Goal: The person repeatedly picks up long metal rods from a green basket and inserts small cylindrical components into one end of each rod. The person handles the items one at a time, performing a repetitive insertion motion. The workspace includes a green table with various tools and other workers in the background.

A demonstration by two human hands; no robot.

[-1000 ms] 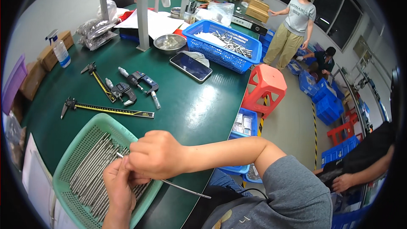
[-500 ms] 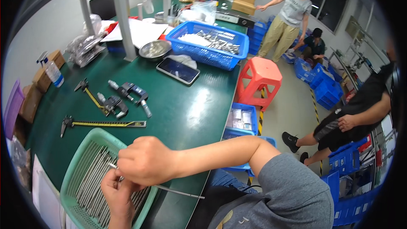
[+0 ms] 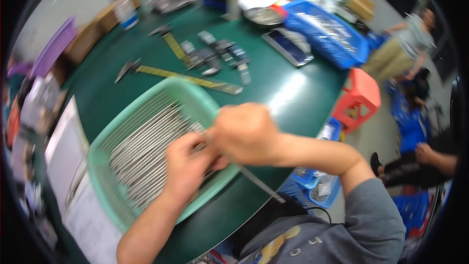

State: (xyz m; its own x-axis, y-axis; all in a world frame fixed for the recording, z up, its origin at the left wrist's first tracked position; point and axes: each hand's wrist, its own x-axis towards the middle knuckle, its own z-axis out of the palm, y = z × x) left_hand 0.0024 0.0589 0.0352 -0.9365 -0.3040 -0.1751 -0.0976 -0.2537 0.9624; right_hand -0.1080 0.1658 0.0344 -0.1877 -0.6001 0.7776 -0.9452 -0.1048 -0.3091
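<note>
Two-handed grip on a slender metal rod [image 3: 261, 184], held over the right-hand side of a green plastic basket [image 3: 101, 186]. The right hand [image 3: 246, 132] is closed over the rod in a fist; the left hand [image 3: 188, 160], just to its left, has thumb and fingers drawn together, pinching the same rod, although motion blur obscures the exact fingertip contact. The rod's free length emerges below the right hand and slants down to the right, past the basket's rim. Left of the grip, many similar metal rods [image 3: 149, 147] lie roughly parallel in the basket; farther left, outside it, are white papers [image 3: 93, 220]. Above the grip, on the green tabletop [image 3: 293, 90], a long caliper [image 3: 188, 77] lies just beyond the basket's far rim, with a second caliper [image 3: 177, 49] and two micrometers [image 3: 235, 54] behind it. Above and to the right are a smartphone [image 3: 287, 47], a metal bowl [image 3: 264, 16] and a blue perforated basket [image 3: 312, 38] with blurred contents. Right of the grip, well apart, stands a red plastic stool [image 3: 361, 99].
</note>
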